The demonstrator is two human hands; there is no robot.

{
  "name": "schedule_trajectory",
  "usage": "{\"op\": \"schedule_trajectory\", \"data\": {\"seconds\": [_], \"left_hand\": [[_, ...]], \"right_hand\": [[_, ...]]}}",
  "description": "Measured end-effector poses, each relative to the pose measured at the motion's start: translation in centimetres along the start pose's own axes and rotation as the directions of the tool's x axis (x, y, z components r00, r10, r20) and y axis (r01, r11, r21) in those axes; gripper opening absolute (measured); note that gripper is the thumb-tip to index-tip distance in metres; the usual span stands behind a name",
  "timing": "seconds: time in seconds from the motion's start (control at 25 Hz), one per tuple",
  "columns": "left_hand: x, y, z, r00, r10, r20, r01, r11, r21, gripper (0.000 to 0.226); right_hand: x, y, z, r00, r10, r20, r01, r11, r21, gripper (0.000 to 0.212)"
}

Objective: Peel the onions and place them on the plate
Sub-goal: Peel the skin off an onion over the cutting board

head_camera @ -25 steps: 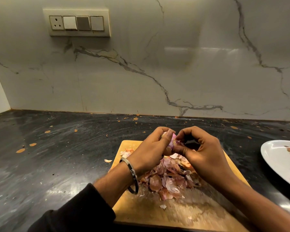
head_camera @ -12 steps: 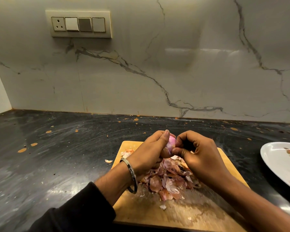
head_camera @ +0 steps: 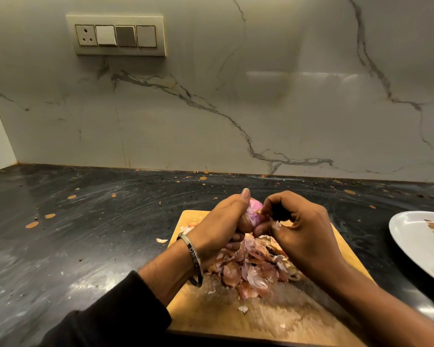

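Left hand wrapped round small red onion, held above cutting board far edge. Right hand pinching loose skin flake. I'd say onion light, firm, slick once bare; skin papery, tears easily, so cup bulb, not skin. Plate at bench right edge.

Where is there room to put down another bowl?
The dark stone counter left of the wooden cutting board is bare except for small flecks. A narrower strip lies between the board and the white plate. The board's middle is crowded: a pile of onion skins, and above it the left hand holding the pink onion while the right hand peels.
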State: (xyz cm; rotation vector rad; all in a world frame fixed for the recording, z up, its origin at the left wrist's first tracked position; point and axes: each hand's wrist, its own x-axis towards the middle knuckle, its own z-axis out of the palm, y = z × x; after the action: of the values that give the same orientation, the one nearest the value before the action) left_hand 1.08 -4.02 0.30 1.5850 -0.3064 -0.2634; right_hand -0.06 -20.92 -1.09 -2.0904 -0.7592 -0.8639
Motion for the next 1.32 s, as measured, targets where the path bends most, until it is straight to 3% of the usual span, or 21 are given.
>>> {"op": "schedule_trajectory", "data": {"seconds": [0.2,0.4,0.68,0.96,1.12,1.32], "left_hand": [[0.02,-0.01,-0.11,1.0,-0.027,-0.002,0.027,0.999,-0.043,0.06],[0.04,-0.15,0.01,0.995,-0.1,-0.002,0.097,0.975,-0.202,0.052],[-0.12,0.18,-0.13,0.996,-0.076,0.04,0.083,0.975,-0.206,0.052],[-0.1,0.13,-0.25,0.996,-0.08,0.028,0.084,0.979,-0.186,0.062],[-0.11,0.09,0.02,0.997,-0.069,0.044,0.076,0.98,-0.183,0.063],[-0.01,-0.04,0.3,1.0,-0.022,0.018,0.024,0.988,-0.151,0.07]], "right_hand": [[-0.13,0.01,0.29,1.0,-0.027,0.002,0.027,1.0,-0.012,0.028],[-0.05,0.24,0.69,0.996,-0.078,-0.041,0.077,0.997,-0.032,0.027],[0.03,0.58,0.34,0.993,0.065,-0.102,-0.057,0.996,0.075,0.023],[0.14,-0.09,0.13,0.998,0.049,-0.025,-0.048,0.997,0.059,0.033],[0.15,0.13,-0.13,0.999,-0.01,-0.046,0.009,1.0,-0.029,0.032],[0.09,0.27,0.23,0.999,-0.002,-0.034,0.002,1.0,-0.008,0.037]]}}
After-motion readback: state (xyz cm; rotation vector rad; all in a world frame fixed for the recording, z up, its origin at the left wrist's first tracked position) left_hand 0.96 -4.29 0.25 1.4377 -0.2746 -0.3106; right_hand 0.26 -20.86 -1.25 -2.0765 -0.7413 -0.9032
